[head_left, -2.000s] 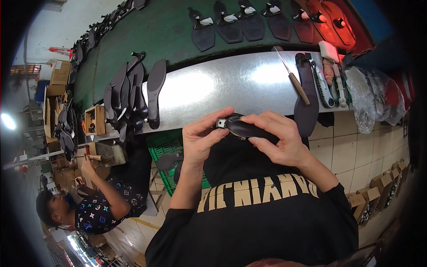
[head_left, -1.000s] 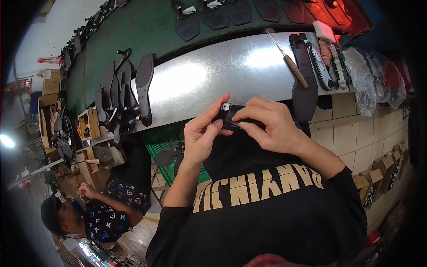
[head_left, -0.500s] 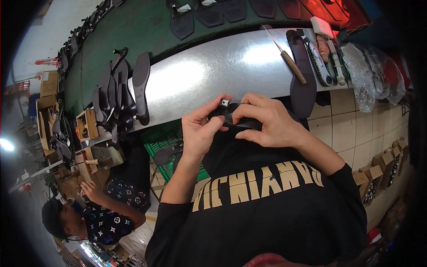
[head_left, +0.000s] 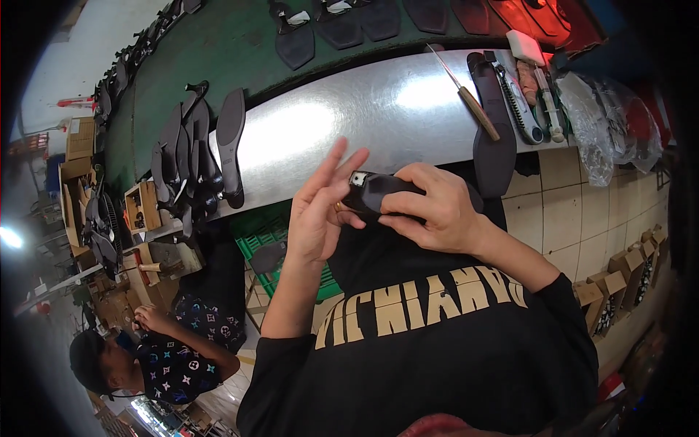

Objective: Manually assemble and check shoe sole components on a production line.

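My right hand [head_left: 440,209] is closed around a dark heeled shoe [head_left: 380,191], fingers over its top side and thumb beneath. The shoe lies level in front of my chest, just off the near edge of the metal bench. A small square white end with a dark dot faces up at its left tip. My left hand [head_left: 314,207] is beside that tip, fingers spread and pointing away from me, with a ring on one finger. Whether the left hand still touches the shoe I cannot tell.
On the metal bench [head_left: 291,167] lie an awl [head_left: 477,113], a dark sole [head_left: 495,156], a utility knife [head_left: 526,116], a syringe [head_left: 550,109] and a white block [head_left: 524,47]. Several dark shoes [head_left: 171,146] stand left. A green crate [head_left: 255,240] sits below; a co-worker [head_left: 175,349] is at lower left.
My left hand has let its pinch go, and its fingers have spread and moved up. The shoe has turned in my right hand, showing more of its dark surface.
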The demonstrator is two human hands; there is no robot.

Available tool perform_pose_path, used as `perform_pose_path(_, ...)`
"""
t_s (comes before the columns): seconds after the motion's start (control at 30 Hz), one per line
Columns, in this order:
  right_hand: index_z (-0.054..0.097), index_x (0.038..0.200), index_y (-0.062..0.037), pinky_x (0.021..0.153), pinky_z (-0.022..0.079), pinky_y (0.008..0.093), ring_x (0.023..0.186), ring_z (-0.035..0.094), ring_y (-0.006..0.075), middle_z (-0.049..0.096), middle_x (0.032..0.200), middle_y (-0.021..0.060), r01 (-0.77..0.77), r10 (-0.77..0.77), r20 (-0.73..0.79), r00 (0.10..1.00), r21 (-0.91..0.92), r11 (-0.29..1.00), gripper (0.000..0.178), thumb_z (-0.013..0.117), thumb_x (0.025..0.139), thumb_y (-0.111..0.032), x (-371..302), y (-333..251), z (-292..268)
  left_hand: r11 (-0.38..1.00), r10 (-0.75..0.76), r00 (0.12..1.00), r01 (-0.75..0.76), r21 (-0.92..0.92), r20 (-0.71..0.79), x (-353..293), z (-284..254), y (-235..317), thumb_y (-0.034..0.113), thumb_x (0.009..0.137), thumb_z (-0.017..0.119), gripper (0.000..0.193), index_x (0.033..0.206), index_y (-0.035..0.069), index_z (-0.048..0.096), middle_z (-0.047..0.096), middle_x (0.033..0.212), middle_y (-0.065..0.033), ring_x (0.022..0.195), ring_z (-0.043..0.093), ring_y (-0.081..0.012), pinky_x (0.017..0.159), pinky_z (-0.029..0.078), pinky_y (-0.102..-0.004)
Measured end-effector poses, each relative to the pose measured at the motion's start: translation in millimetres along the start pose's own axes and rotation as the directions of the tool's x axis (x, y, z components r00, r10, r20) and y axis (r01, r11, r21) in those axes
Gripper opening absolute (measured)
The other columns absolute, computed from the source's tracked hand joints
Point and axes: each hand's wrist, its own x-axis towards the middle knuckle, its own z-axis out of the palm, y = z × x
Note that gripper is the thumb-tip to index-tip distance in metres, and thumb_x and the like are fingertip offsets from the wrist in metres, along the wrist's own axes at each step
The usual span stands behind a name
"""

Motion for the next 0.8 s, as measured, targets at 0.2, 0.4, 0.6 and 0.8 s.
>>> perform_pose_path(0.2, 0.058, 0.105, -0.0049, 0.057, 0.048, 0.0340, 0.065, 0.062, 0.0249, 0.060, 0.076, 0.0089, -0.052, 0.050, -0.084, 0.995, -0.020, 0.998, 0.033, 0.072, 0.075, -0.008, -0.9, -5.6, -1.0, 0.985, -0.131, 0.990, 0.123, 0.122, 0.060, -1.9, -9.8, 1.7, 0.005, 0.090, 0.049, 0.038, 0.127, 0.001, 0.056, 0.065, 0.110, -0.0102, 0.079, 0.061, -0.0071, 0.053, 0.051, -0.0189)
perform_pose_path(0.4, 0.054, 0.108, -0.0044, 0.055, 0.048, 0.0339, 0.062, 0.062, 0.0251, 0.060, 0.070, 0.0080, -0.189, 0.190, 0.000, 0.982, 0.059, 0.980, 0.034, 0.072, 0.080, -0.010, -8.1, -6.0, -0.5, 0.942, -0.062, 0.998, 0.049, 0.332, 0.027, -3.5, -1.1, -5.9, 0.009, 0.091, 0.055, 0.024, 0.112, 0.001, 0.062, 0.064, 0.091, -0.0007, 0.074, 0.056, -0.0026, 0.060, 0.045, -0.0176)
perform_pose_path(0.6, 0.058, 0.101, -0.0035, 0.055, 0.048, 0.0341, 0.063, 0.063, 0.0257, 0.061, 0.071, 0.0095, -0.221, 0.224, -0.018, 0.974, 0.101, 0.970, 0.029, 0.073, 0.079, -0.014, -12.0, -4.8, 6.2, 0.888, -0.044, 0.999, 0.044, 0.458, -0.012, -5.0, 1.8, -6.9, 0.011, 0.089, 0.062, 0.018, 0.104, 0.001, 0.065, 0.061, 0.078, 0.0038, 0.067, 0.052, -0.0008, 0.058, 0.042, -0.0169)
perform_pose_path(0.8, 0.063, 0.083, -0.0022, 0.056, 0.046, 0.0288, 0.063, 0.062, 0.0165, 0.062, 0.069, 0.0082, -0.382, 0.371, 0.095, 0.924, 0.283, 0.880, 0.015, 0.073, 0.080, -0.014, -5.3, -7.1, 2.6, 0.815, 0.137, 0.990, -0.120, 0.567, 0.012, -8.7, 1.9, -9.3, 0.010, 0.087, 0.064, 0.012, 0.094, 0.000, 0.067, 0.059, 0.069, 0.0046, 0.060, 0.049, -0.0020, 0.055, 0.039, -0.0179)
